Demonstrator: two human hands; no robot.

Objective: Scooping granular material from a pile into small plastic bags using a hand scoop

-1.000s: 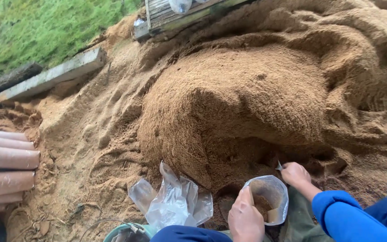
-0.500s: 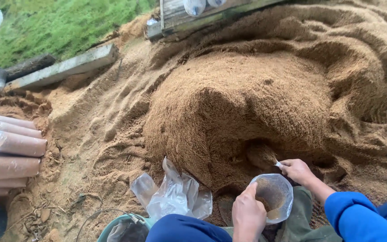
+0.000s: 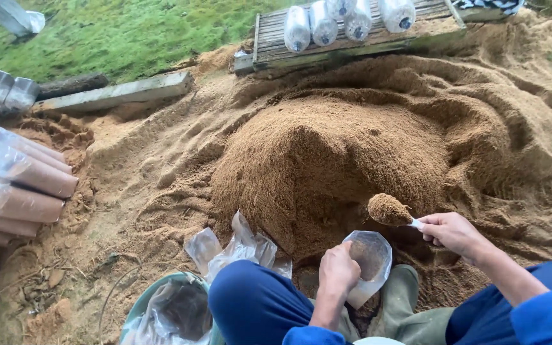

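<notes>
Clear filled bags (image 3: 346, 22) lie on the slatted pallet (image 3: 276, 38); your left hand (image 3: 338, 271) pinches the open plastic bag (image 3: 370, 259); your right hand (image 3: 452, 233), fingers closed, holds a heaped scoop (image 3: 389, 209) above it.

The big brown sawdust mound (image 3: 327, 160) looks matt, fibrous and crumbly. Just below it, a thin clear plastic bag (image 3: 368, 262) is glossy and crinkled, like the loose clear plastic bags (image 3: 231, 246) to its left. Above the mound, a weathered grey wooden slatted pallet (image 3: 352, 38) looks rough, carrying shiny plastic-wrapped cylinders (image 3: 346, 19).
</notes>
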